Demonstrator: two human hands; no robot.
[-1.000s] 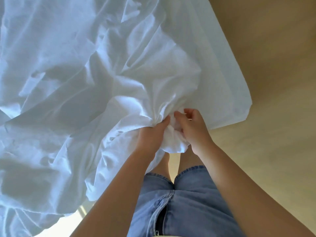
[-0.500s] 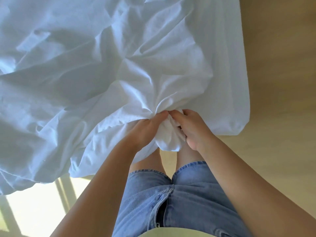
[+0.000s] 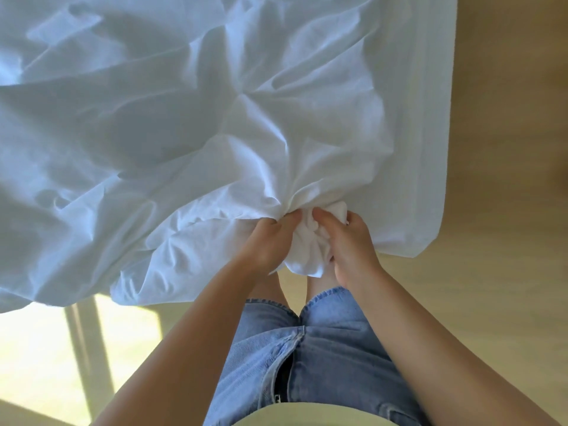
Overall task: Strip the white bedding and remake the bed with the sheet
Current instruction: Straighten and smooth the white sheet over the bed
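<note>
Soft daylight fills the view, bright but even. The strongest light lands on the tan floor [image 3: 507, 210] at lower left, where a sunlit patch [image 3: 33, 358] is washed out almost to white and crossed by straight dark shadow bars [image 3: 87, 342]. The white sheet [image 3: 184, 124] turns bluish-grey in its shaded folds on the left and glows clean white toward the right. Detail is soft throughout, with no crisp edges. Wide-angle distortion bows the sheet's right border and stretches the forearms [image 3: 190, 348] near the bottom edge.
</note>
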